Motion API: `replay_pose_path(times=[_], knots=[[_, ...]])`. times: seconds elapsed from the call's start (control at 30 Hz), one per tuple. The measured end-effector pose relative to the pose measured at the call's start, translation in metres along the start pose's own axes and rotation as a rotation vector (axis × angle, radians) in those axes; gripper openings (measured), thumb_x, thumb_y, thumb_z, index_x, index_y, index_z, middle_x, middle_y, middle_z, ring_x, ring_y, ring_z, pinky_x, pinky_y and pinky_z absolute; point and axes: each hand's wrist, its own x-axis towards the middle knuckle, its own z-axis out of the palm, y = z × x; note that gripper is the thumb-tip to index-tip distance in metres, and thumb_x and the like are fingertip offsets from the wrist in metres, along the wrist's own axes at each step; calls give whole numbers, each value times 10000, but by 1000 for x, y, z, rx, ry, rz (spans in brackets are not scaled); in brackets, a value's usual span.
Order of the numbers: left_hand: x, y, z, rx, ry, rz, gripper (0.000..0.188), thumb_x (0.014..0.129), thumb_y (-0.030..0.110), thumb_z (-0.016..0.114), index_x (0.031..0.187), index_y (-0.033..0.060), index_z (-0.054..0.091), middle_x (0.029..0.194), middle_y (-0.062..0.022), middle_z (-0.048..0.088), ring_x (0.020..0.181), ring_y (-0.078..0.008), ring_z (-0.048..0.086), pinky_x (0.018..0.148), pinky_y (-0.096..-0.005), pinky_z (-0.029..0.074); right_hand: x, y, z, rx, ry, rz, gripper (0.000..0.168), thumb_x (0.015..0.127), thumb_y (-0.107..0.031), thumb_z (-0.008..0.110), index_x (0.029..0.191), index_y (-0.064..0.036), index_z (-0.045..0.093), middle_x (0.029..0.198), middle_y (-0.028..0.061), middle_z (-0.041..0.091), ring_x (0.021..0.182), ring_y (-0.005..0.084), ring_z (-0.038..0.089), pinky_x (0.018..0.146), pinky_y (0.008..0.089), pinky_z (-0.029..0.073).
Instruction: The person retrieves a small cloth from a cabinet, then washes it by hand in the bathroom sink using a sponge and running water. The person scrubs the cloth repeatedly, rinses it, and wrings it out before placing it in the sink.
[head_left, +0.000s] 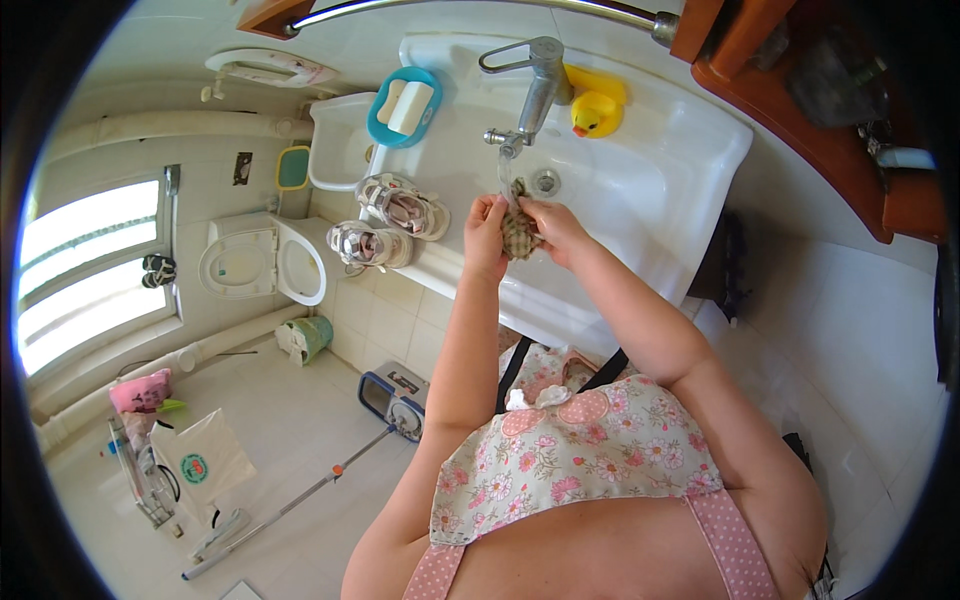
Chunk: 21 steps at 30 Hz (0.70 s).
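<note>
A small checked cloth (519, 234), greenish and cream, is bunched up between my two hands over the white washbasin (637, 217). My left hand (485, 234) pinches its left side with the thumb on top. On the other side my right hand (553, 229) grips the edge of the same cloth. Water runs from the spout of the chrome faucet (541, 97) onto the cloth. Just right of the stream lies the metal drain (545, 182). Part of the cloth is hidden by my fingers.
White sneakers (405, 206) stand on the basin's left ledge, below a blue soap dish (375, 135) with soap bars. A yellow rubber duck (596, 114) sits right of the faucet. To the left are a toilet (240, 262), a waste bin (315, 337) and a mop bucket (391, 397).
</note>
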Motion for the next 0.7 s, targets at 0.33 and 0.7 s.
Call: replay_pose_path(times=[0.33, 0.7], knots=[[10, -15, -16, -194, 123, -152, 178, 897, 233, 522, 856, 61, 501, 665, 14, 489, 435, -74, 372, 381, -202, 298, -20, -14, 26, -730, 354, -721, 305, 857, -309, 508, 747, -37, 590, 705, 157, 606, 666, 337, 584, 596, 421, 443], [2, -1, 11, -115, -43, -322, 239, 887, 325, 510, 902, 87, 529, 649, 16, 475, 475, -70, 387, 388, -212, 269, -5, -24, 35, -1018, 386, -635, 322, 847, -295, 475, 707, -36, 604, 693, 172, 607, 656, 352, 585, 614, 442, 456]])
